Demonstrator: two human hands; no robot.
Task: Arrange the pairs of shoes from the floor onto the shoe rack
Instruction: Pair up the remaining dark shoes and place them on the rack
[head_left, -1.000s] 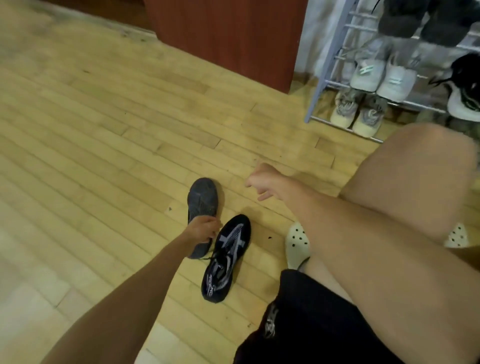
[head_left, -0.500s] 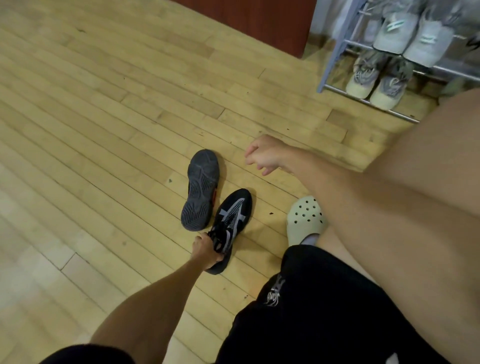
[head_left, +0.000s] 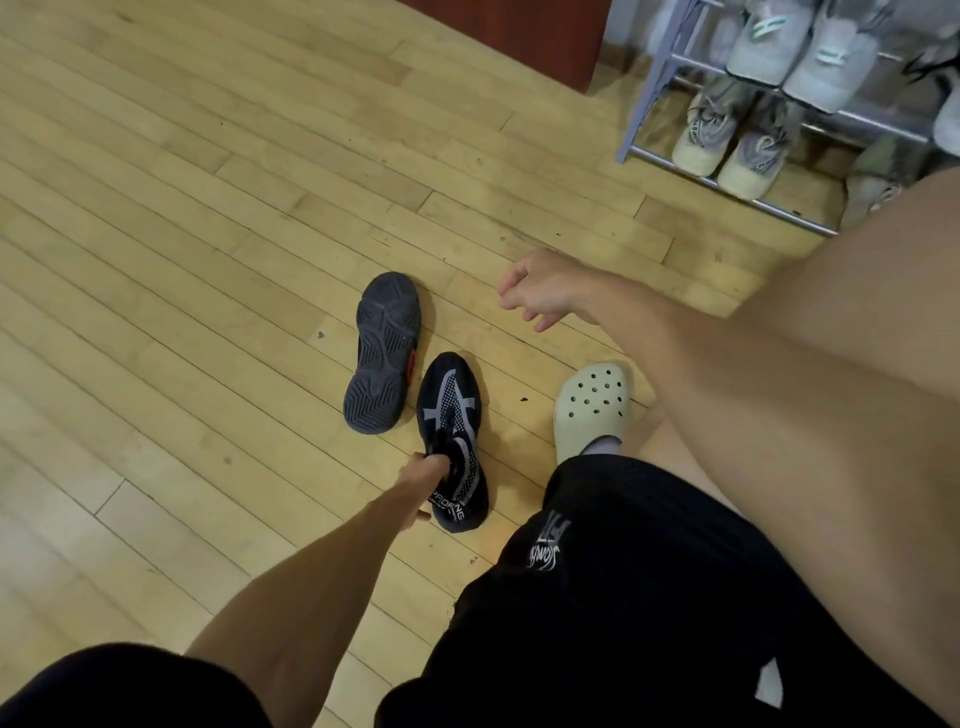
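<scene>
Two black shoes lie on the wooden floor. One black shoe (head_left: 383, 353) is turned over with its grey sole facing up. The other black shoe (head_left: 453, 431), with grey stripes and white lettering, stands upright beside it. My left hand (head_left: 422, 480) grips this upright shoe at its opening near the tongue. My right hand (head_left: 540, 288) hovers above the floor to the right of the shoes, fingers loosely curled and holding nothing. The metal shoe rack (head_left: 654, 98) stands at the top right.
The rack holds a grey-beige pair (head_left: 727, 140) on the lowest shelf and a pale pair (head_left: 800, 47) above it. My foot in a pale green clog (head_left: 589, 408) rests just right of the shoes. A red-brown cabinet (head_left: 524, 31) stands left of the rack.
My left hand left the overturned shoe and took hold of the striped shoe at its opening. My right hand stays raised and empty. The view tilted downward.
</scene>
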